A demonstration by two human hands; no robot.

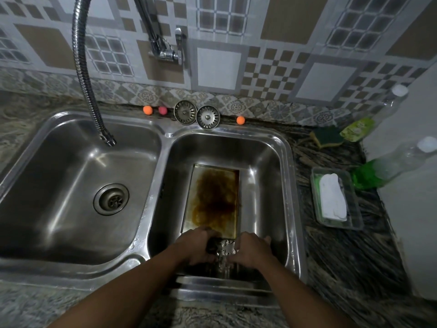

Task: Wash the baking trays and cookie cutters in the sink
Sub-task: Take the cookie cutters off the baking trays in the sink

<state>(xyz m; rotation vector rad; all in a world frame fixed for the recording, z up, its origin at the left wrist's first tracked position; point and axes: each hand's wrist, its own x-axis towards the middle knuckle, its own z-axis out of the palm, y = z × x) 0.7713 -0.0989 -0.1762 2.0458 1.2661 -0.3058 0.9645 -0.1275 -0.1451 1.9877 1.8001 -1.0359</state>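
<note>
A rectangular baking tray (212,197) with a dark brown stain lies in the right basin of the double sink (272,174). At the tray's near end both hands hold a shiny metal cookie cutter (225,248) between them. My left hand (197,245) grips its left side and my right hand (250,248) grips its right side. More metal pieces below the cutter (222,266) are partly hidden by the hands.
The flexible tap hose (85,74) hangs over the left basin (71,185). Two strainers (196,114) and small coloured balls (147,110) line the back edge. Right of the sink are a green sponge (328,136), a soap tray (335,200) and bottles (387,171).
</note>
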